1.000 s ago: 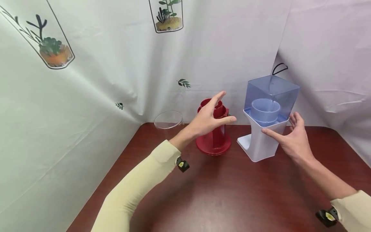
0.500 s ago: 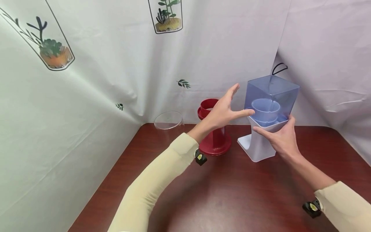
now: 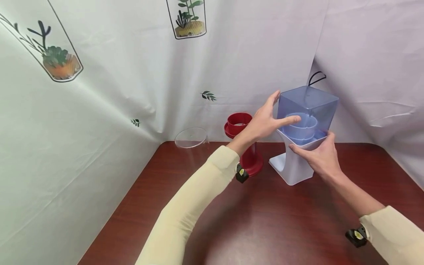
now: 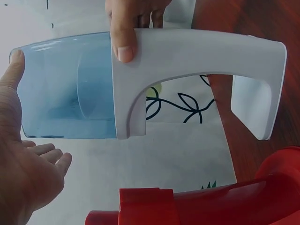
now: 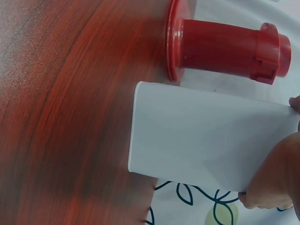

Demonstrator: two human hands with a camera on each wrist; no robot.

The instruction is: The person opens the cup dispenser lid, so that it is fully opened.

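A white C-shaped stand [image 3: 296,167] stands upright on the table, topped by a see-through blue box-shaped cover [image 3: 308,97]. Inside the cover is a round cup-like part [image 3: 300,127]. My right hand [image 3: 319,154] grips the stand's upper body, just under the cover; its thumb lies on the white front in the left wrist view. My left hand [image 3: 265,119] is spread at the cover's left side, fingers and thumb apart. Its thumb overlaps the cover's top corner in the left wrist view; whether it touches, I cannot tell. The right wrist view shows the stand's plain white side [image 5: 206,136].
A red stand [image 3: 239,123] with a round base is partly behind my left forearm. Left of it is a clear cylinder [image 3: 190,148] with an open rim. A patterned white curtain [image 3: 132,55] hangs behind the dark red table [image 3: 265,221].
My left hand has moved right, from in front of the red stand to the blue cover. My right hand has closed in and taken hold of the white stand.
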